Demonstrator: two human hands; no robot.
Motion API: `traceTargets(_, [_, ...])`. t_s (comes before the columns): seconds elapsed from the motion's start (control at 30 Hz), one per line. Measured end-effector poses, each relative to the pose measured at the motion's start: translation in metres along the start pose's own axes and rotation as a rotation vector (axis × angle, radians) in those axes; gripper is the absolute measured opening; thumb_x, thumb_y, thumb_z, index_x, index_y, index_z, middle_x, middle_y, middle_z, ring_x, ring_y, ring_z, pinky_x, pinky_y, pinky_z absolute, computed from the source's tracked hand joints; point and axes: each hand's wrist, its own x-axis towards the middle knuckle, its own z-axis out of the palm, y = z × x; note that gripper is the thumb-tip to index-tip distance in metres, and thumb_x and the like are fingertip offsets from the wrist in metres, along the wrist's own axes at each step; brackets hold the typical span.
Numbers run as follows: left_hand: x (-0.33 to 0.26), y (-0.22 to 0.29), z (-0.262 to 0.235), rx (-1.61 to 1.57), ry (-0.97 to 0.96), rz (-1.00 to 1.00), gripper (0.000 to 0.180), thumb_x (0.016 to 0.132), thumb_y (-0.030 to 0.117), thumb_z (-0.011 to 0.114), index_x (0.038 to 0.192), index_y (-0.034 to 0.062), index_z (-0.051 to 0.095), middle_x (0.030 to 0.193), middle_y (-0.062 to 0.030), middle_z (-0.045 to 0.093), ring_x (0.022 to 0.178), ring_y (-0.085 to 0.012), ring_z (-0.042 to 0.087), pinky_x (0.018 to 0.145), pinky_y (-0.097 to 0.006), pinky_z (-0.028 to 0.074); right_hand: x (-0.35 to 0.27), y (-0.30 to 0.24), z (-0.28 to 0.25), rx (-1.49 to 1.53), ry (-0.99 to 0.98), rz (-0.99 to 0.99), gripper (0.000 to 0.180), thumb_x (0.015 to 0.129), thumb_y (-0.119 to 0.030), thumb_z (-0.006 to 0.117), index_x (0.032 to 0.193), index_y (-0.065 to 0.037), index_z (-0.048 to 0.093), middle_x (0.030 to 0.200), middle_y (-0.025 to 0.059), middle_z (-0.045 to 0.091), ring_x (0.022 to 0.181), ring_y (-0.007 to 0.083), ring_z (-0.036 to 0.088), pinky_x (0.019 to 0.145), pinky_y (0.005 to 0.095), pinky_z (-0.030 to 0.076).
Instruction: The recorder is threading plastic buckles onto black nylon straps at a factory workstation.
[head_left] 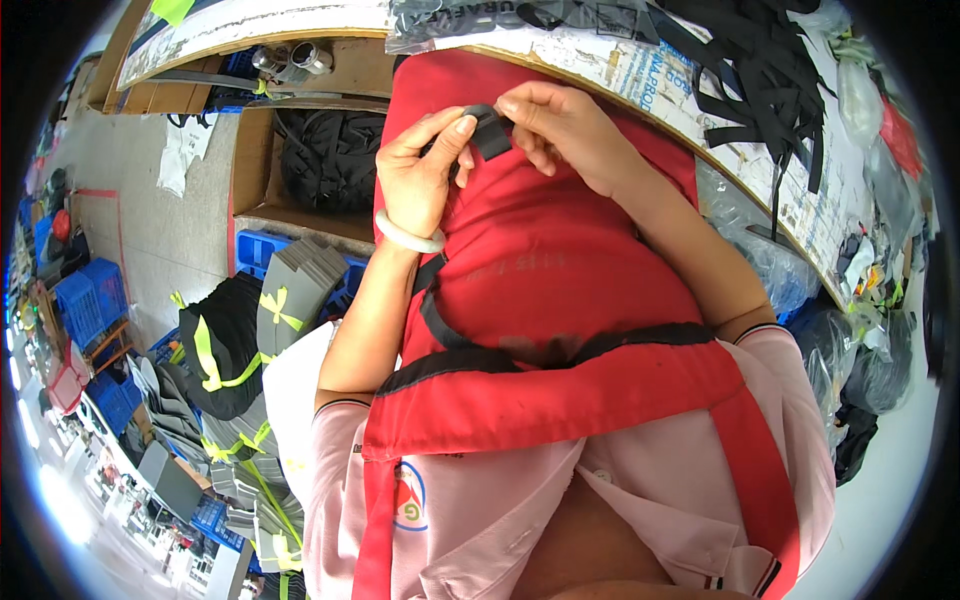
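Over the red apron [560, 270] on my lap, my left hand [425, 165] pinches a short folded piece of black webbing strap [490, 135] between thumb and fingers. My right hand [570, 130] is closed at the strap's upper right edge, thumb and forefinger pressed together. What that hand grips there is too small to make out. Another black strip [432, 310] runs down the apron below my left wrist. Whether it joins the held piece is hidden behind that wrist. A pale bangle [408, 235] circles the left wrist.
A worn white worktable [640, 85] curves ahead, bearing a heap of black straps [765, 80] and a clear plastic bag [520, 22]. An open cardboard box [262, 215] of black material stands at left. Grey stacks [300, 285] tied with yellow-green strips lie nearer, beside blue crates [92, 298].
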Motion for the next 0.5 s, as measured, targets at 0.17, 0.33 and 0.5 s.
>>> traceTargets(0.17, [-0.009,0.007,-0.007,0.009,-0.050,0.023,0.015,0.088,0.002,0.064,0.101,-0.0044,0.067,0.070,-0.0053,0.061,0.051,-0.0077,0.051,0.046,-0.020,0.039,0.014,0.006,-0.008,0.241,-0.210,0.123,0.020,0.091,-0.024,0.061,0.081,-0.006,0.061,0.066,-0.0022,0.054,0.054,0.0054,0.049,0.046,0.0204,0.037])
traceTargets(0.33, [-0.029,0.049,-0.052,0.220,0.133,0.079,0.019,0.094,0.010,0.058,0.105,-0.0020,0.066,0.072,-0.0053,0.061,0.050,-0.0071,0.048,0.045,-0.021,0.038,0.040,0.004,-0.012,-0.076,0.084,-0.141,0.018,0.093,-0.021,0.057,0.095,-0.004,0.062,0.069,-0.0043,0.052,0.054,0.0024,0.045,0.047,0.0181,0.035])
traceTargets(0.5, [-0.041,0.069,-0.136,0.469,0.551,0.374,0.031,0.099,0.019,0.050,0.123,0.0008,0.056,0.096,-0.0088,0.065,0.053,-0.0054,0.048,0.043,-0.018,0.037,0.029,-0.009,0.003,-0.257,-0.010,-0.173,0.017,0.094,-0.020,0.056,0.099,-0.005,0.062,0.070,-0.0041,0.053,0.056,0.0023,0.048,0.049,0.0177,0.039])
